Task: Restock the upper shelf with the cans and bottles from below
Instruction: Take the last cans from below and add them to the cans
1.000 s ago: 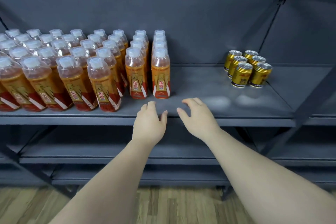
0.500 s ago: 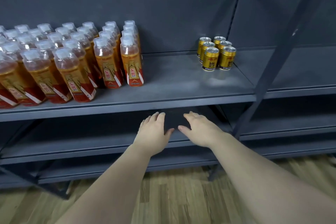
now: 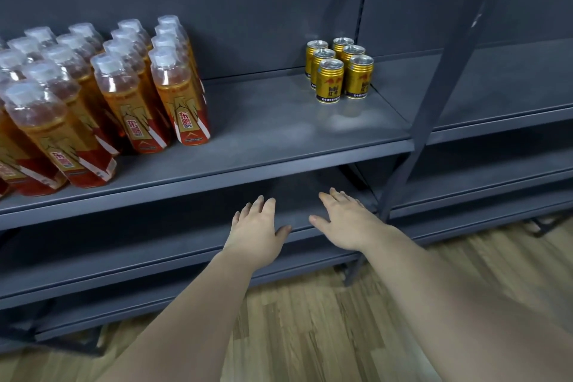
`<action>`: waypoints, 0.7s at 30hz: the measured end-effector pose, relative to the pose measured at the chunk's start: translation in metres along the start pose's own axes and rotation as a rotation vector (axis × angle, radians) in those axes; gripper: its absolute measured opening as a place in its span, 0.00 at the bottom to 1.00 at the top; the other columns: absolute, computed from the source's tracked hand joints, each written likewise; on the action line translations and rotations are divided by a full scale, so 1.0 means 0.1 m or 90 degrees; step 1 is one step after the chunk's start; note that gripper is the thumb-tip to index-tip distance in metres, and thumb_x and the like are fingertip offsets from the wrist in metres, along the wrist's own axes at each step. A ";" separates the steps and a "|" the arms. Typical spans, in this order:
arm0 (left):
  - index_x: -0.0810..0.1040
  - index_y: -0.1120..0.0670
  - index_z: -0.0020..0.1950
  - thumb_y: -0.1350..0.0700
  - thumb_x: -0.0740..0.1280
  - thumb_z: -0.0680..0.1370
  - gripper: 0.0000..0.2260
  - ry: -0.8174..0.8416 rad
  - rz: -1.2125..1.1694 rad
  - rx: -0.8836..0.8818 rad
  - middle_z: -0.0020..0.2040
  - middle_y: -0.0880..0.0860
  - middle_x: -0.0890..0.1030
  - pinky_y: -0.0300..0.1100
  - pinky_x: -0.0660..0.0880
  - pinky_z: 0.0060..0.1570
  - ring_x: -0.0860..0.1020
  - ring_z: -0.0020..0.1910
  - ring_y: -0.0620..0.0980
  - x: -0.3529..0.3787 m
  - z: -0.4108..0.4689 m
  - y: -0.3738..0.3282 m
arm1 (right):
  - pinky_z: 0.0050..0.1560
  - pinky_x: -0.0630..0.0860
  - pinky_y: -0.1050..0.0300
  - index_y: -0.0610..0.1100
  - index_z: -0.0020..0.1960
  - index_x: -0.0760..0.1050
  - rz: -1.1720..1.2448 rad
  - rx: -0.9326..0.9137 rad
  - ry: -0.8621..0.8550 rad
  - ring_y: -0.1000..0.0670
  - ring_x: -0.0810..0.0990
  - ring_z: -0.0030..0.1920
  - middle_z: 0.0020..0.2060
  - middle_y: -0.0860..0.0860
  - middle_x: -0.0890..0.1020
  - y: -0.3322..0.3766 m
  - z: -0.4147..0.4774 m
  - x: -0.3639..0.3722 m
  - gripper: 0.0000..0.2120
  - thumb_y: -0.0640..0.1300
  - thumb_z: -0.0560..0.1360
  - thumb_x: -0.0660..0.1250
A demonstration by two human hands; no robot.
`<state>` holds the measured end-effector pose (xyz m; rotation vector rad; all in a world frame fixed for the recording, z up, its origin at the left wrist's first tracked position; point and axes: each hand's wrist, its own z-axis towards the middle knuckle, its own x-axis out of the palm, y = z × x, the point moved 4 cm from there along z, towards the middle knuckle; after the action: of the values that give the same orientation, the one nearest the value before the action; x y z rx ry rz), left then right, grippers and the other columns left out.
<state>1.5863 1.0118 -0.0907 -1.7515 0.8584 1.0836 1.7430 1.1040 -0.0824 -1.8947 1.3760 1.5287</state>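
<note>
"Where's the stock, starting from the left?"

"The bottles [image 3: 102, 96] stand upright in tight rows on the left part of the upper shelf [image 3: 279, 133], caps up and labels facing out. They're already where they belong."

"And the hands?"

"Both are lower down, level with the opening over the lower shelf [image 3: 139, 245]. The left hand [image 3: 255, 226] is palm down with its fingers loosely spread and the thumb out to the side, holding nothing. The right hand [image 3: 344, 220] is just beside it, posed the same way and also bare. All the fingertips point into the gap under the upper shelf."

"So what are they reaching for?"

"I can't tell. From here I see no can or bottle below, so whatever is left must be deeper in or out of view. I'd guess the next move is a reach straight forward into that gap, and neither hand looks nearer than the other."

"What's further right?"

"Six gold cans [image 3: 339, 71] stand upright in two short rows near the back of the upper shelf. They're above and beyond the right hand, well apart from the bottles, with bare shelf between. Right of them is the slanting post [image 3: 434, 87]. If it's cans that come up next, I'd say the right hand has the shorter path."
</note>
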 end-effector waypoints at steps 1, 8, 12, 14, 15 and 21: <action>0.52 0.53 0.81 0.41 0.57 0.83 0.31 0.008 0.003 -0.002 0.82 0.55 0.51 0.53 0.49 0.78 0.51 0.80 0.57 0.01 0.04 0.03 | 0.79 0.47 0.46 0.47 0.82 0.47 0.001 0.005 0.004 0.45 0.46 0.81 0.81 0.46 0.47 0.00 0.05 0.02 0.33 0.61 0.83 0.52; 0.53 0.54 0.80 0.43 0.58 0.83 0.30 0.031 0.024 0.007 0.81 0.55 0.54 0.54 0.50 0.78 0.54 0.79 0.58 0.07 0.41 0.35 | 0.79 0.48 0.46 0.46 0.82 0.46 0.011 0.026 -0.002 0.45 0.47 0.81 0.81 0.46 0.48 0.06 0.42 0.15 0.35 0.61 0.83 0.54; 0.55 0.54 0.80 0.42 0.59 0.83 0.30 0.031 0.035 0.020 0.79 0.55 0.60 0.54 0.54 0.76 0.59 0.76 0.59 0.21 0.65 0.48 | 0.79 0.48 0.45 0.46 0.82 0.46 0.018 0.035 -0.004 0.45 0.47 0.81 0.81 0.46 0.48 0.01 0.69 0.38 0.35 0.61 0.83 0.54; 0.55 0.53 0.80 0.42 0.59 0.83 0.30 0.039 0.030 0.011 0.78 0.55 0.61 0.53 0.56 0.75 0.60 0.75 0.59 0.29 0.75 0.53 | 0.79 0.48 0.44 0.46 0.82 0.46 0.018 0.036 0.000 0.45 0.47 0.81 0.81 0.46 0.48 -0.03 0.85 0.49 0.35 0.61 0.83 0.54; 0.54 0.53 0.80 0.42 0.59 0.83 0.30 0.045 0.034 0.005 0.78 0.55 0.62 0.53 0.57 0.75 0.61 0.75 0.60 0.34 0.81 0.56 | 0.79 0.49 0.44 0.46 0.82 0.46 0.017 0.034 0.001 0.44 0.47 0.81 0.81 0.45 0.49 -0.05 0.94 0.53 0.35 0.61 0.83 0.54; 0.51 0.53 0.81 0.41 0.58 0.82 0.32 0.029 0.039 -0.011 0.80 0.58 0.57 0.54 0.60 0.74 0.60 0.77 0.60 0.64 1.42 0.68 | 0.78 0.51 0.43 0.44 0.81 0.51 -0.010 0.016 -0.026 0.40 0.51 0.79 0.80 0.43 0.53 -0.21 1.58 0.70 0.34 0.61 0.83 0.54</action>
<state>1.5073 1.1103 -0.2047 -1.7803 0.9377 1.0979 1.6701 1.2007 -0.2073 -1.8441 1.3539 1.5272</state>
